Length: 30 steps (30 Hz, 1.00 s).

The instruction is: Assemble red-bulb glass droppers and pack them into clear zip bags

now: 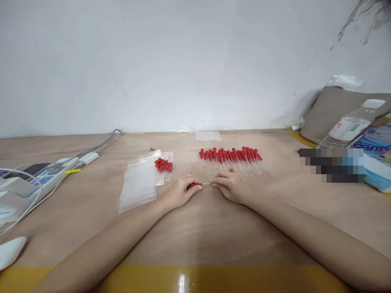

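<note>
My left hand [185, 191] is closed around a red rubber dropper bulb [195, 185], low over the table. From the bulb a thin clear tube [207, 184] runs to the right, and its far end is pinched in the fingers of my right hand [229, 185]. Just beyond my right hand lies a row of droppers [229, 156] with red bulbs and clear tubes. Loose red bulbs [163, 165] rest in a small heap on plastic zip bags [139, 183], left of my left hand. Bare clear tubes [182, 165] lie between the heap and the row.
On the left are a power strip [49, 177] with cables and a white rounded object [12, 252]. Another zip bag [207, 136] lies near the wall. At the right stand a plastic bottle [350, 126], a grey-brown container [324, 110] and a blue package [377, 171].
</note>
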Motion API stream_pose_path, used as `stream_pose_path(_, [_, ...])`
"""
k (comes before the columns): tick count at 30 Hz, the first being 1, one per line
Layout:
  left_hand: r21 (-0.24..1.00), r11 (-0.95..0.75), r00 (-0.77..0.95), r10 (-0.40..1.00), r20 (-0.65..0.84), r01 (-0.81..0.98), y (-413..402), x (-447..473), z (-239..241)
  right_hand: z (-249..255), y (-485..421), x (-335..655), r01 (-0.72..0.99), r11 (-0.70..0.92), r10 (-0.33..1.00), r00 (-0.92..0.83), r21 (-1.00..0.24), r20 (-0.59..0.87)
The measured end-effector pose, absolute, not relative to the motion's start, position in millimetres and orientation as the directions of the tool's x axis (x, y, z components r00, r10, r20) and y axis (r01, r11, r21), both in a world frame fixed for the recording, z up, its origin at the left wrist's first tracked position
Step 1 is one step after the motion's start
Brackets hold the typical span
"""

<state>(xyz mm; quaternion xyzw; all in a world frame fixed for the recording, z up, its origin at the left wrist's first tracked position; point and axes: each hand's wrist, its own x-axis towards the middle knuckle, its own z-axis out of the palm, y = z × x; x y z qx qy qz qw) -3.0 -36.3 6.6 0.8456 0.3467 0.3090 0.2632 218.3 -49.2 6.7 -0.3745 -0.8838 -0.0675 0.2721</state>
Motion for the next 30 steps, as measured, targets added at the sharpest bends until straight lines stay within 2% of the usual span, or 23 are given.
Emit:
stream_pose_path(4, [0.597, -0.655, 0.575, 0.735, 0.361, 0.462, -37, -3, 6, 9, -52, 214, 0.701, 0.71, 0.625, -0.584, -0.066, 0.518])
stream_pose_path(8, [0.537, -0.702, 0.61, 0.696, 0.379, 0.468, -39, -4, 7, 10, -51, 210, 0.681, 0.722, 0.642, -0.594, -0.121, 0.485])
stream_pose_path(17, [0.41, -0.786, 0.663, 0.614, 0.428, 0.463, -39, -5, 7, 13, -55, 198, 0.705, 0.661, 0.747, -0.586, -0.256, 0.314])
stream_pose_path(22, [0.352, -0.81, 0.689, 0.585, 0.427, 0.469, -34, -6, 9, 18, -57, 193, 0.744, 0.616, 0.785, -0.555, -0.258, 0.275])
stream_pose_path(25, [0.326, -0.814, 0.656, 0.58, 0.483, 0.481, -31, -9, 11, 30, -59, 194, 0.737, 0.619, 0.785, -0.573, -0.272, 0.234])
stream_pose_path(27, [0.309, -0.794, 0.59, 0.6, 0.541, 0.524, -29, -12, 12, 39, -55, 198, 0.733, 0.593, 0.804, -0.566, -0.334, 0.186])
stream_pose_path(30, [0.285, -0.715, 0.457, 0.651, 0.606, 0.639, -26, -19, 11, 49, -38, 204, 0.767, 0.426, 0.901, -0.408, -0.481, 0.147])
